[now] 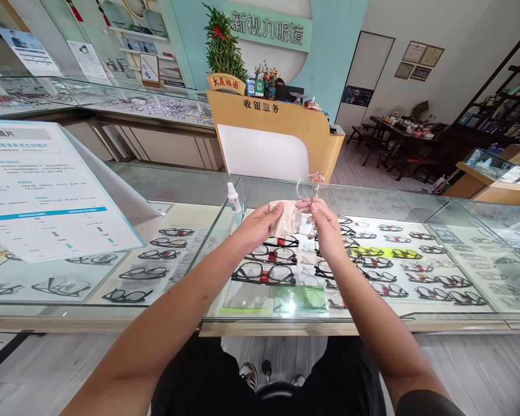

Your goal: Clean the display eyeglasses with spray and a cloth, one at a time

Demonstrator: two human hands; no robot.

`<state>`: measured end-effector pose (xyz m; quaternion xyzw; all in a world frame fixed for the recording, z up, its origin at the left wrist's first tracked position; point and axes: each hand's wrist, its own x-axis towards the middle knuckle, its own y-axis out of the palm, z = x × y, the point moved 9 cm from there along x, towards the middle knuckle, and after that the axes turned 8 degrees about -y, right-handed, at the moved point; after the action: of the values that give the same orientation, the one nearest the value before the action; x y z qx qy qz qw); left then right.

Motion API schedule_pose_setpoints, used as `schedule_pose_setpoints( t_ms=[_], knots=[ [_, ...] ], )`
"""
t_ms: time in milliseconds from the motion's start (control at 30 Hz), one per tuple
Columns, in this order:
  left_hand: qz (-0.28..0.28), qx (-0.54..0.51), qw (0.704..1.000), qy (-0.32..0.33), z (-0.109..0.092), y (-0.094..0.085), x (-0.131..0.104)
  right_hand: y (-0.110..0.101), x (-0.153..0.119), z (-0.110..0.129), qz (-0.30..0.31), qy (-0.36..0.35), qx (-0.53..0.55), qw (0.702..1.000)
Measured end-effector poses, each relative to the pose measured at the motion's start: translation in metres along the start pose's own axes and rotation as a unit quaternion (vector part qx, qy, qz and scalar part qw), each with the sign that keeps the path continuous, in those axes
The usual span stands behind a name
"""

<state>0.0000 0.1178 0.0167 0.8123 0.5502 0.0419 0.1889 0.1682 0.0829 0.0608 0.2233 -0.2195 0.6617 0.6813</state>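
Note:
Above the glass counter, my left hand [263, 224] is closed on a pale folded cleaning cloth [285, 219], thumb on top. My right hand [325, 224] pinches a pair of clear-framed eyeglasses [300, 188], held up on edge with one lens rim toward the far side. The cloth is against or right beside the lower part of the glasses; whether it touches a lens I cannot tell. A small white spray bottle [233, 197] stands upright on the counter, beyond and left of my hands.
Rows of eyeglasses [264, 273] lie inside the glass display counter [372, 193] under my forearms. A large printed sign [47, 190] stands on the left. Past the counter is a wooden cashier desk [273, 118] with a plant [225, 49] on it.

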Motion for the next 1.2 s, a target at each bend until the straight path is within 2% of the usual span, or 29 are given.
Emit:
schedule_pose_setpoints(
  t_ms=[167,400,533,700,900,1033,1200],
  knots=[
    [0.058,0.04,0.997,-0.017,0.009,0.015,-0.003,0.005,-0.001,-0.003,0.019,0.004,-0.006,1.0],
    [0.058,0.067,0.996,-0.027,0.022,0.014,0.001,0.019,-0.005,-0.008,0.083,0.056,0.006,0.995],
    [0.083,0.086,0.993,-0.001,0.019,0.02,0.001,0.024,-0.006,-0.011,0.094,0.063,0.015,0.993],
    [0.063,0.117,0.991,-0.004,0.016,0.019,0.0,0.025,-0.007,-0.015,0.095,0.074,0.022,0.993],
    [0.134,0.151,0.979,0.031,0.007,0.031,-0.006,0.024,-0.006,-0.013,0.087,0.084,0.027,0.992],
    [0.143,0.145,0.979,0.025,0.003,0.032,-0.008,0.022,-0.006,-0.011,0.082,0.086,0.047,0.992],
    [0.182,0.144,0.972,0.041,-0.005,0.04,-0.013,0.021,-0.006,-0.013,0.075,0.091,0.053,0.992]
  ],
)
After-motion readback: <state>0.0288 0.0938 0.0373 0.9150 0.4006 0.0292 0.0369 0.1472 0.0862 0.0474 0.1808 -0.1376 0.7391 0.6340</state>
